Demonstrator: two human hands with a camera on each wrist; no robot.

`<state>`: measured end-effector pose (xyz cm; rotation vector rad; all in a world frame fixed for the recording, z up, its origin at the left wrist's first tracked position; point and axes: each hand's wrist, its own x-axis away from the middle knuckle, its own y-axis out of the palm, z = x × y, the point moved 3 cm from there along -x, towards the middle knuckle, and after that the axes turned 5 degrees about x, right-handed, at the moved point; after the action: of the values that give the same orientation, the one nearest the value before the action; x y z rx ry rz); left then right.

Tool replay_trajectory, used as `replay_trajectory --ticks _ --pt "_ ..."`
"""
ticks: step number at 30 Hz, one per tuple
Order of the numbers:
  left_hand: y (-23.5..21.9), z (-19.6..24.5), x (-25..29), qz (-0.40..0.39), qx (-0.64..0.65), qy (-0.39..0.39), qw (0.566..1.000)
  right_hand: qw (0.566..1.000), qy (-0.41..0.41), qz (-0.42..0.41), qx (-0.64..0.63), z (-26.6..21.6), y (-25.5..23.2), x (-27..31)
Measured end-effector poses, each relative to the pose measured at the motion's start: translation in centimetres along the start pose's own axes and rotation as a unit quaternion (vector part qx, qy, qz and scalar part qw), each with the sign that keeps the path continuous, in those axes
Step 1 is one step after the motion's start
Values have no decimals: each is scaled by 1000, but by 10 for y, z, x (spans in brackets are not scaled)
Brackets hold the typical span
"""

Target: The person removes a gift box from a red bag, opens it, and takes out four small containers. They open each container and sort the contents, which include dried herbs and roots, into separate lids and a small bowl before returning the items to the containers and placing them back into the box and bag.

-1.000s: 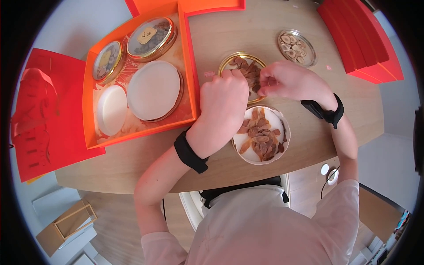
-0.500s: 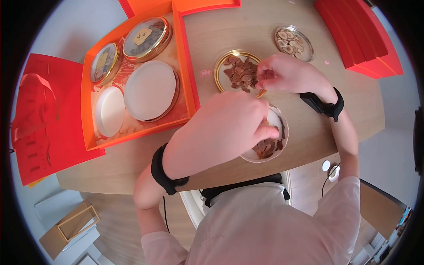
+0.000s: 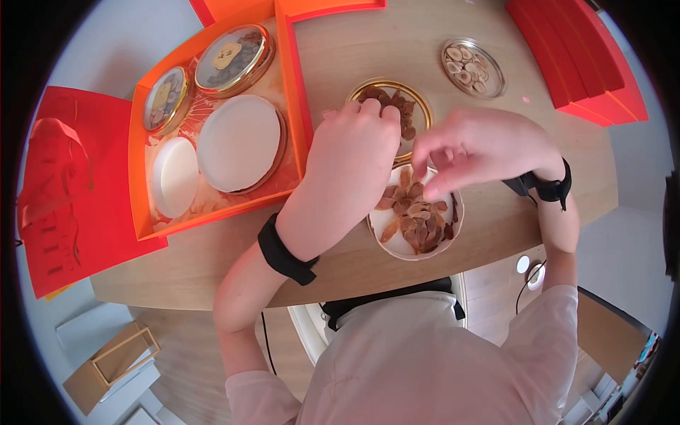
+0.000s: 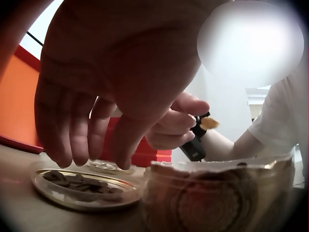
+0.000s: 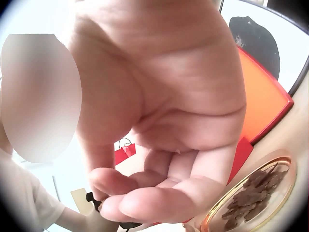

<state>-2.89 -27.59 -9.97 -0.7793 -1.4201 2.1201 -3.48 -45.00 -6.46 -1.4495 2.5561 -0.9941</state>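
Note:
Fingers hanging down, my left hand [image 3: 350, 159] hovers over a gold-rimmed round dish [image 3: 427, 106] with a pile of dried brown slices [image 3: 406, 112]. Its thumb stands apart from the fingers in the left wrist view, nothing between them. Over a round tub [image 3: 414, 257] nearer my body is my right hand [image 3: 492, 145], fingers curled. A brown slice [image 4: 209, 123] shows between its thumb and index fingertips in the left wrist view; the right wrist view hides it. Slices [image 3: 419, 227] lie overlapping on the tub's white surface.
An orange box [image 3: 309, 134] at left holds lidded round tins [image 3: 235, 60] and white discs [image 3: 239, 145]. A red bag [image 3: 71, 212] lies beyond it. Pale slices fill a small clear dish [image 3: 501, 81] at the back right, near red boxes [image 3: 567, 57].
My left hand has gone from the dish to the tub and back over the dish. My right hand has moved from the dish's edge to above the tub.

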Motion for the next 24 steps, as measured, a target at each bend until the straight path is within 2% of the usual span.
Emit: replay_trajectory --ticks 3,6,9,12,21,24 --pt "8 6 2 12 -51 -4 999 986 73 101 108 17 -16 -4" --pt "12 8 1 0 -70 8 997 934 84 244 249 45 -16 -11" --pt "23 2 -3 5 -50 24 998 934 118 221 253 45 -4 -17" --pt "26 -1 -3 -4 -29 6 1000 932 128 209 266 41 -1 -19" --pt "26 0 -1 -7 -51 17 999 933 112 218 264 43 -1 -22" --pt "27 1 -1 28 -59 33 997 932 108 226 263 47 -2 -22"
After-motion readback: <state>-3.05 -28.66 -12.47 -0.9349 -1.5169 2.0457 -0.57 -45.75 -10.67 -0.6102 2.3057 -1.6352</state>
